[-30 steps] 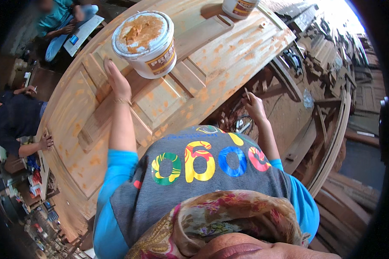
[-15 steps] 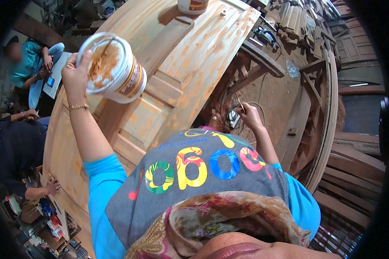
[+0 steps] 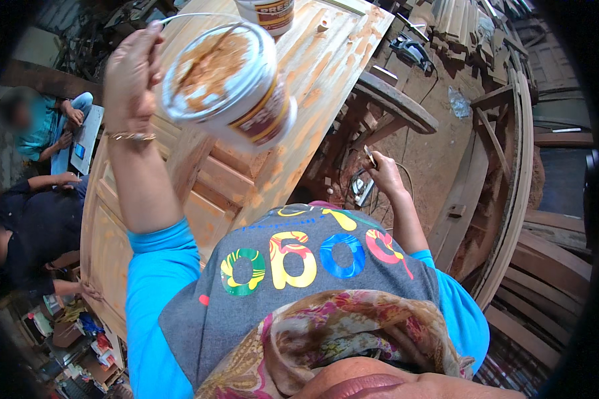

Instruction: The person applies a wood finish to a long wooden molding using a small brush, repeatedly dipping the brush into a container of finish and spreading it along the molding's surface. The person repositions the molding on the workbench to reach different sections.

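My left hand (image 3: 132, 80) is raised over a wooden door panel, closed on the thin wire handle of a white bucket (image 3: 263, 110). The bucket tilts toward me, and its lid (image 3: 216, 63) is smeared with orange-brown paste. A maroon label wraps its side. Lower and to the right, my right hand (image 3: 385, 174) is closed around a small, thin, light-coloured tool (image 3: 369, 157), too small to name more exactly. The door (image 3: 299, 100) beneath the bucket has recessed panels and many orange-brown filler patches. Another white bucket (image 3: 267, 16) of the same kind stands at its far end.
A small round cap-like piece (image 3: 323, 25) lies on the door. A trestle beam (image 3: 396, 103) juts out at right, near a power tool (image 3: 411, 53) and stacked boards (image 3: 446, 30). At left sit one person in teal (image 3: 40, 136) and another in dark clothes (image 3: 36, 219), one hand touching the door edge.
My left hand has moved up and away with the bucket, which swings to the right below its handle. My right hand stays nearly in place, still holding the thin tool.
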A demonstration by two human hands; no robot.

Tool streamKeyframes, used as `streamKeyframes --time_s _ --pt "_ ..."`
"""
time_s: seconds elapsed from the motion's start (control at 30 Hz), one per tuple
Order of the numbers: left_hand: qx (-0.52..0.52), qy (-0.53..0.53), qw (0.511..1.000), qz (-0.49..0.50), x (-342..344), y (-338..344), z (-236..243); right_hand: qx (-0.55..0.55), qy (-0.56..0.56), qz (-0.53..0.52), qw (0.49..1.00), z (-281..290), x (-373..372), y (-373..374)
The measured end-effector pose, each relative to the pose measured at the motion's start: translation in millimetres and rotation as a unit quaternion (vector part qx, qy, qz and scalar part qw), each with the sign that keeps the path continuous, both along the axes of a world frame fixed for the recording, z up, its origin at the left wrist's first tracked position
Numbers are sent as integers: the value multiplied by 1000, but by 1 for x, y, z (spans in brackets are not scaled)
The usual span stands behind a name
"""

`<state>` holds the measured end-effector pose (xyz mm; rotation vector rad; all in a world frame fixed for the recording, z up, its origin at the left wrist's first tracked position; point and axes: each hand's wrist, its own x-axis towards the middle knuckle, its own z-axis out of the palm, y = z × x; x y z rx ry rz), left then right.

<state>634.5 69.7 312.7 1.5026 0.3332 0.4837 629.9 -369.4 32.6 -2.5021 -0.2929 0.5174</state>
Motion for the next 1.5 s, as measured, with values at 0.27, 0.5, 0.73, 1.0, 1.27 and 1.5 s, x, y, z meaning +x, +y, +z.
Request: streamKeyframes --time_s 0.27,0.5,0.73,1.0,1.27,1.5 --pt "53 157 967 -194 122 -21 -102 2 -36 -5 999 -3 12 -19" --pt "176 80 981 25 78 27 -148 -24 -44 -16 999 1 -22 -21" --pt "535 497 679 -77 -147 151 -277 -53 -20 3 998 -2 -90 -14" --pt "490 468 732 -69 -180 113 -247 -25 -33 77 996 29 -134 36" --pt "481 495 717 -99 -279 78 -228 -32 -22 11 999 32 -169 5" --pt "445 502 737 -83 -345 32 -220 46 -9 20 999 27 -125 38"
